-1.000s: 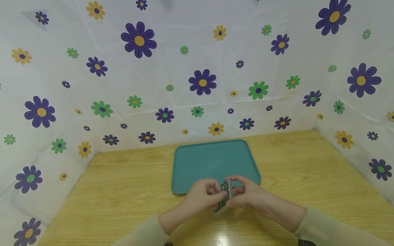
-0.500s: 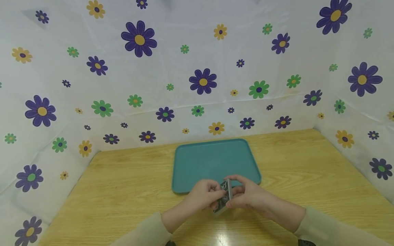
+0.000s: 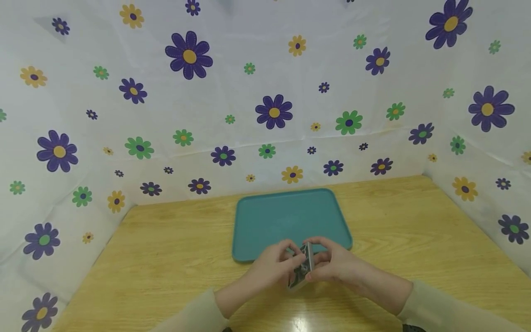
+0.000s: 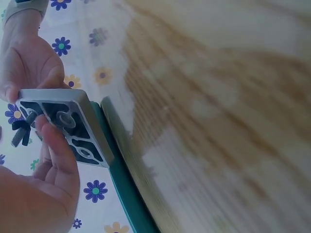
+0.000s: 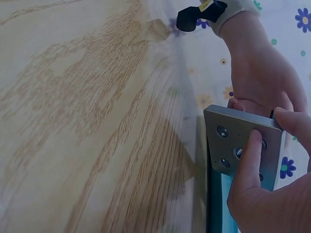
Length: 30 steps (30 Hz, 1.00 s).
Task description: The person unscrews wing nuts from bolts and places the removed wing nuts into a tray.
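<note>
Above the near edge of the tray I hold a tilted silver-grey metal plate (image 3: 300,272). My right hand (image 3: 338,263) grips it by its edges. In the right wrist view a right finger lies along the plate's flat face (image 5: 226,141), which has several round holes. In the left wrist view the ribbed side (image 4: 85,131) shows dark recesses and round bosses. A threaded bolt (image 4: 18,137) sticks out from it, carrying a black wing nut (image 4: 21,125). My left hand (image 3: 269,265) has its thumb and fingers curled at the wing nut; part of that contact is hidden.
A teal tray (image 3: 290,216) lies on the wood-grain table (image 3: 174,253), beyond and partly behind my hands. White flower-patterned sheets (image 3: 232,83) stand at the back and both sides. A black wrist strap (image 5: 192,19) shows at the left cuff.
My left thumb and fingers have shifted slightly against the ribbed side, and the index finger arches higher. The right hand and the plate stay almost in place.
</note>
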### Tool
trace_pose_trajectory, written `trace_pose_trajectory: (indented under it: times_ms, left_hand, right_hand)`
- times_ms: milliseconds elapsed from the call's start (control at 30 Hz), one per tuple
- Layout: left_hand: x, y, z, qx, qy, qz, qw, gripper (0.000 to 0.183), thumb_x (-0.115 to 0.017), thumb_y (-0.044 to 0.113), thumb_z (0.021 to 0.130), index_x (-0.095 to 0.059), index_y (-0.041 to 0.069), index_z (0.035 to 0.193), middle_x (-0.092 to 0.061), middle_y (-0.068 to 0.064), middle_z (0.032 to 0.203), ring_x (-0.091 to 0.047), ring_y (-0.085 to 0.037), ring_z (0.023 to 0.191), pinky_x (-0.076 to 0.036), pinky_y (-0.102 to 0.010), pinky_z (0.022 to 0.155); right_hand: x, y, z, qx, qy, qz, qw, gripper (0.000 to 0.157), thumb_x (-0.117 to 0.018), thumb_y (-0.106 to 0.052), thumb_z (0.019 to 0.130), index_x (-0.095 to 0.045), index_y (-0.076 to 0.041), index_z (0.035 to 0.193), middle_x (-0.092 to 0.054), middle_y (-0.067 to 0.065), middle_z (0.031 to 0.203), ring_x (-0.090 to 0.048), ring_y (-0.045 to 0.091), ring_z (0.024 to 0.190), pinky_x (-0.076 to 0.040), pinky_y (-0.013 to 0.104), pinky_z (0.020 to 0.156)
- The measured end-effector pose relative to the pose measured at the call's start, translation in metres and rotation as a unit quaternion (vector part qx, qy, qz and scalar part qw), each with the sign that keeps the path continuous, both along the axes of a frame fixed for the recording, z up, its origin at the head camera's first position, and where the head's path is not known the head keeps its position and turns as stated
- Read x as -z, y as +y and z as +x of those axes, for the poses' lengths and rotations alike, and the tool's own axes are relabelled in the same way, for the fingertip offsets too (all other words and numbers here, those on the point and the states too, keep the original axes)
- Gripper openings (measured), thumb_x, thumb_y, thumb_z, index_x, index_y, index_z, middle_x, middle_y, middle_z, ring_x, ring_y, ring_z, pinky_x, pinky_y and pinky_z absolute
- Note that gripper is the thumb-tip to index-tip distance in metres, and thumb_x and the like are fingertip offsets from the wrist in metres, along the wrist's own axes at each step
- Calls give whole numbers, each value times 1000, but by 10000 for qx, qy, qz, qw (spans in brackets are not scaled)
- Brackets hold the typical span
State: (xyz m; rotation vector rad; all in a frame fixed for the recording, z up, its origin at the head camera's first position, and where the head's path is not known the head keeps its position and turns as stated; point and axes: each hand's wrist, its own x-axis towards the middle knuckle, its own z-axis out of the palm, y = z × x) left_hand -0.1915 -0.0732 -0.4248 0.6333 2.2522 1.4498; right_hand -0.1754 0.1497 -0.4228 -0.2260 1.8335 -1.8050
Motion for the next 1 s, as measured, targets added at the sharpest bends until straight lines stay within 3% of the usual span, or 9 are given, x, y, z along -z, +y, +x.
trace_pose_trajectory:
  times_ms: [133,267,467,767,1000]
  left_hand:
    - [4,-3,1,362,639,-57,9973,36,-70,26,104,-58,5,130,-76,-12,93,-66,-3,69,-58,-24,63]
    - [9,-5,1,662,1121,35,9915,32,-72,17,101,-61,7,129,-76,-15,102,-63,5,77,-56,-19,64]
    - [10,-6,2,706,1038,239,9918,13,-70,8,101,-69,4,113,-74,-18,107,-63,5,80,-54,-17,62]
    - [6,-8,2,548,592,344,9961,15,-75,10,99,-74,2,112,-74,-19,102,-66,1,77,-59,-19,63]
    - [5,-6,-1,383,844,154,9956,12,-76,17,100,-77,6,102,-76,-14,91,-65,2,73,-56,-19,63]
  right_hand:
    - [2,1,1,12,-6,-21,10000,91,-77,1,86,-27,-1,162,-71,9,110,-71,15,95,-57,29,84]
    - [3,2,1,38,-39,9,10000,90,-78,1,87,-28,-1,162,-72,9,110,-72,15,94,-56,29,84]
    - [5,3,0,60,-137,-51,9999,91,-78,0,87,-28,-1,163,-70,11,112,-71,15,93,-56,27,82]
    - [5,4,-2,58,-252,-53,9997,91,-79,0,87,-29,-3,163,-70,12,114,-71,16,96,-57,28,85]
    - [4,6,-4,-66,-218,-260,9994,91,-77,3,88,-26,-2,163,-70,10,109,-71,15,94,-58,26,81]
